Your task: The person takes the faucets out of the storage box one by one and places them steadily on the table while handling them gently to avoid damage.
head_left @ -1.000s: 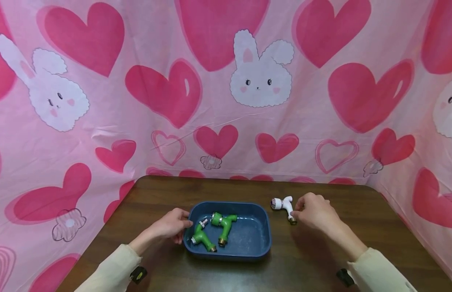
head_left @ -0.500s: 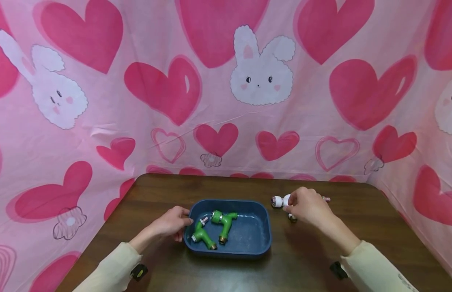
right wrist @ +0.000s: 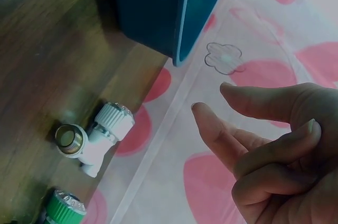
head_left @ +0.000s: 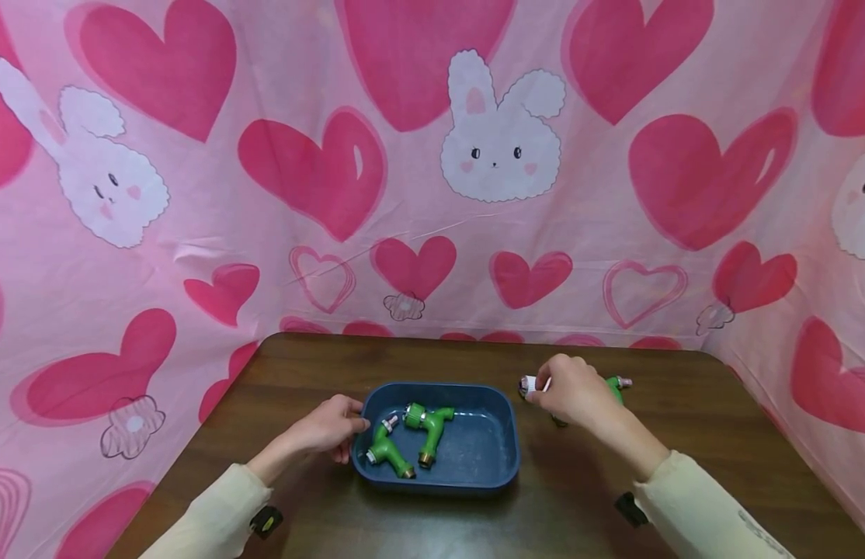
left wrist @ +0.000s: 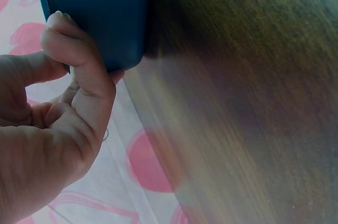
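Note:
At the left end of the dark blue plastic bin (head_left: 476, 446), my left hand (head_left: 325, 427) pinches the wall between thumb and fingers; the left wrist view shows this hand (left wrist: 74, 86) at the bin's rim. Two green faucets, one (head_left: 385, 450) at the left and another (head_left: 431, 435) beside it, lie inside. My right hand (head_left: 575, 392) hovers over a white faucet (head_left: 533, 384) on the table, hiding most of it in the head view. The right wrist view shows the whole white faucet (right wrist: 97, 142), apart from the hand (right wrist: 269, 155), whose thumb and index finger are spread with nothing between them.
Another green faucet (head_left: 617, 383) lies right of the white one, partly behind my right hand. The brown wooden table (head_left: 404, 357) is backed by a pink curtain (head_left: 432, 217) printed with hearts and rabbits.
My right hand has moved left across the white faucet, covering more of it and uncovering the green faucet on its right. My left hand has kept its hold on the bin.

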Tool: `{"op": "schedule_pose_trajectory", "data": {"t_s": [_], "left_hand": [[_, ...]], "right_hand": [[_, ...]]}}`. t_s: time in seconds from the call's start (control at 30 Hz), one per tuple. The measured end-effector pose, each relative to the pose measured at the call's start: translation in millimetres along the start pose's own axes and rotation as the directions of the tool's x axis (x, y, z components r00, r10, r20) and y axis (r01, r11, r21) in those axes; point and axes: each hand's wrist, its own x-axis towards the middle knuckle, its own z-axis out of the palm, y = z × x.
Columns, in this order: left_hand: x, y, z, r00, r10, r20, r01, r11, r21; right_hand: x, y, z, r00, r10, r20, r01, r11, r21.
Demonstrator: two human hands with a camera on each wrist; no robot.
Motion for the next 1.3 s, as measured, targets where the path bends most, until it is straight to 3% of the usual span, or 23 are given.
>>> {"op": "schedule_pose_trajectory", "data": {"t_s": [1.3], "left_hand": [[-2.4, 1.3, 0.5, 1.000, 0.005, 0.007, -0.005, 1.000, -0.021]], "right_hand": [[8, -34, 18, 0.998, -0.048, 0.033, 0.049, 0.999, -0.021]]}}
